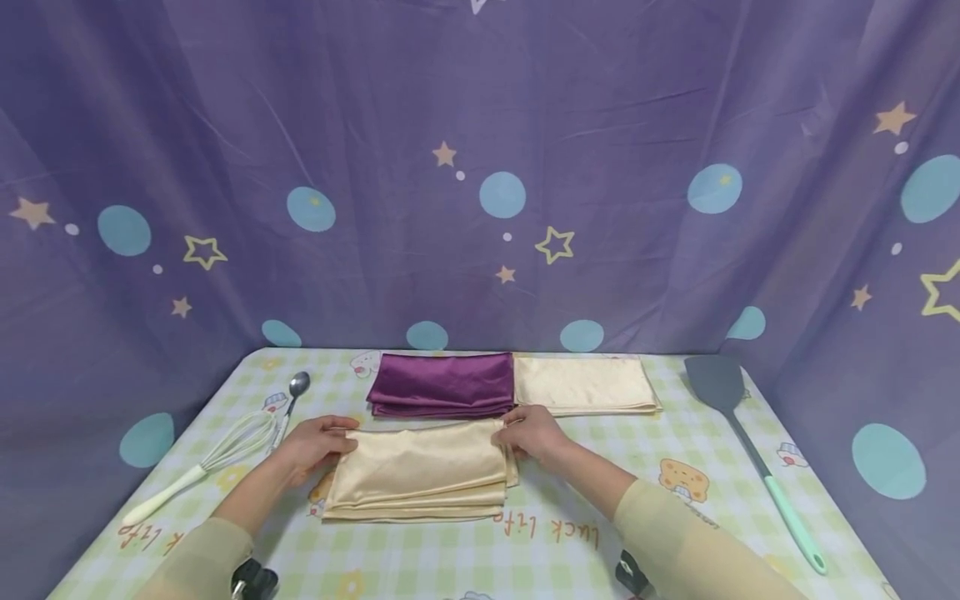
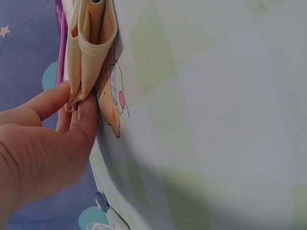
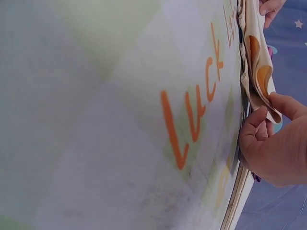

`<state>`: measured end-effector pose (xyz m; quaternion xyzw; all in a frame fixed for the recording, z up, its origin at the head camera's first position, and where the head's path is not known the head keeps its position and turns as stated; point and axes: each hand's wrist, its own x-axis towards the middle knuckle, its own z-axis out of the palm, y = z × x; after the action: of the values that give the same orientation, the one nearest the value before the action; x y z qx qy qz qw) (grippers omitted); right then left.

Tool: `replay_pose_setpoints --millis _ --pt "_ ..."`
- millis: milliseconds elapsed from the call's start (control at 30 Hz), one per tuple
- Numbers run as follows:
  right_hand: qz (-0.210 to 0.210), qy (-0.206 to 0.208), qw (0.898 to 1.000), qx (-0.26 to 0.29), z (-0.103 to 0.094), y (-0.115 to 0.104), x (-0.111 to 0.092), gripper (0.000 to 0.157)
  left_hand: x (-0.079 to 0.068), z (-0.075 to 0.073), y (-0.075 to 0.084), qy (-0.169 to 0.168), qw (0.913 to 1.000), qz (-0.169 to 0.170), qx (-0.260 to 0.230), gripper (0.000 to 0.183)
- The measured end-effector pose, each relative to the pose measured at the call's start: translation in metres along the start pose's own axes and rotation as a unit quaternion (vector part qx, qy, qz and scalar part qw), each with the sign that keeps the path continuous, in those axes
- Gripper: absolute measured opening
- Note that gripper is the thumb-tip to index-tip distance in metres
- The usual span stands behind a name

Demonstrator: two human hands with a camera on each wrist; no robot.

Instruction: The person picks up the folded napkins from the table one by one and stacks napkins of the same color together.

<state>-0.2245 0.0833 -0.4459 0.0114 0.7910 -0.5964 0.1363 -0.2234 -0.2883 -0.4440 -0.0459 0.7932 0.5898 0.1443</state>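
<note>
At the lower centre of the head view, the layers of the front cream cloth (image 1: 420,471) could be slid apart if its corners are pulled unevenly; the purple cloth (image 1: 442,382) could be nudged by the nearby right hand (image 1: 534,433). The long axis is laid left-right, the layered edge turned frame-bottom. Upper corners are pinched by that hand and the left hand (image 1: 313,446), fingertips nearly closed.

Curtained tabletop booth, seemingly a staged set. From here, star-printed purple curtain (image 1: 622,125) rises beyond the left fingers (image 1: 337,422) and right fingers (image 1: 517,414); checked tablecloth (image 1: 420,558) spreads beneath; whisk (image 1: 197,475) and spoon (image 1: 299,384) lie left of the former, spatula (image 1: 745,440) right of the latter.
</note>
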Motion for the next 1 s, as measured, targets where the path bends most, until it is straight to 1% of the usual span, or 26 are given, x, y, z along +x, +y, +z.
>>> replay_pose_setpoints --millis 100,300,367,633,733,800,833,933,967,1000 --pt "-0.009 -0.002 1.000 -0.007 -0.0011 -0.0006 -0.0010 0.046 0.0007 0.0012 0.0012 0.003 0.9998 -0.008 -0.020 0.046" --pt "-0.023 -0.009 1.000 -0.017 -0.0013 0.0020 -0.0010 0.032 -0.0008 0.0039 0.0030 0.016 0.9993 -0.029 -0.018 0.046" --pt "-0.024 -0.009 1.000 -0.017 -0.0012 0.0028 -0.0010 0.031 -0.0012 0.0042 0.0029 0.019 0.9991 -0.033 -0.019 0.047" --pt "-0.027 -0.016 1.000 0.002 -0.0020 0.0016 -0.0056 0.041 -0.0020 0.0067 -0.0003 0.028 0.9990 -0.028 -0.019 0.046" --pt "-0.037 -0.022 0.999 0.002 -0.0025 0.0009 -0.0067 0.033 -0.0019 0.0076 -0.0015 0.026 0.9990 -0.024 -0.027 0.045" --pt "-0.048 -0.025 0.999 -0.003 -0.0028 0.0007 -0.0066 0.016 -0.0020 0.0072 -0.0018 0.025 0.9990 -0.022 -0.030 0.046" --pt "-0.053 -0.026 0.998 -0.004 -0.0029 0.0009 -0.0062 0.013 -0.0020 0.0067 -0.0020 0.023 0.9990 -0.021 -0.031 0.047" --pt "-0.064 -0.031 0.997 0.013 -0.0029 0.0017 -0.0057 0.036 -0.0028 0.0055 -0.0018 0.013 0.9992 -0.020 -0.032 0.049" --pt "-0.063 -0.035 0.997 0.026 -0.0026 0.0020 -0.0056 0.042 -0.0029 0.0052 -0.0016 0.011 0.9992 -0.021 -0.032 0.049" --pt "-0.061 -0.038 0.997 0.040 -0.0023 0.0025 -0.0055 0.044 -0.0028 0.0048 -0.0016 0.010 0.9992 -0.022 -0.033 0.050"
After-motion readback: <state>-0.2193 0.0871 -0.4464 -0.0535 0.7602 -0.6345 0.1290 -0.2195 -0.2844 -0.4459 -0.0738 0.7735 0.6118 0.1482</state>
